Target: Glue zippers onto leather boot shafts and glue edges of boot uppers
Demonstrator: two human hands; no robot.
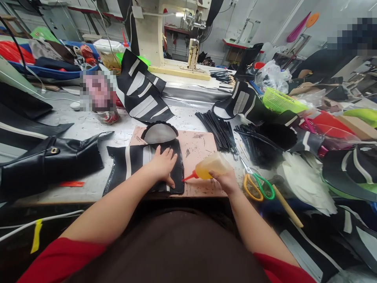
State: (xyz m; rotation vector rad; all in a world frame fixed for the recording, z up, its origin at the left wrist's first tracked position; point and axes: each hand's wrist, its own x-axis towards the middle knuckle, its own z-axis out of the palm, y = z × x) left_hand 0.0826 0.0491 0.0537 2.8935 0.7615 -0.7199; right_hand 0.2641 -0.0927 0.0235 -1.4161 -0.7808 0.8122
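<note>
A black leather boot piece (136, 161) with pale strips on it lies on a pinkish board (200, 141). Fingers spread, my left hand (164, 165) presses flat on this piece near its right end. My right hand (226, 179) is wrapped around a glue bottle (210, 166) holding yellowish liquid. The bottle lies tilted on its side, its red nozzle (191, 176) pointing left at the right edge of the leather. Whether the tip touches the edge I cannot tell. Just behind the piece sits a rounded black part (160, 133) with a grey inner face.
Scissors (259, 186) with yellow and green handles lie right of the board, beside a wooden stick (287, 206). Thin black strips (216, 129) are bundled behind them. More leather pieces (144, 88) lie farther back, before a sewing machine (150, 35). A black boot shaft (53, 157) lies left.
</note>
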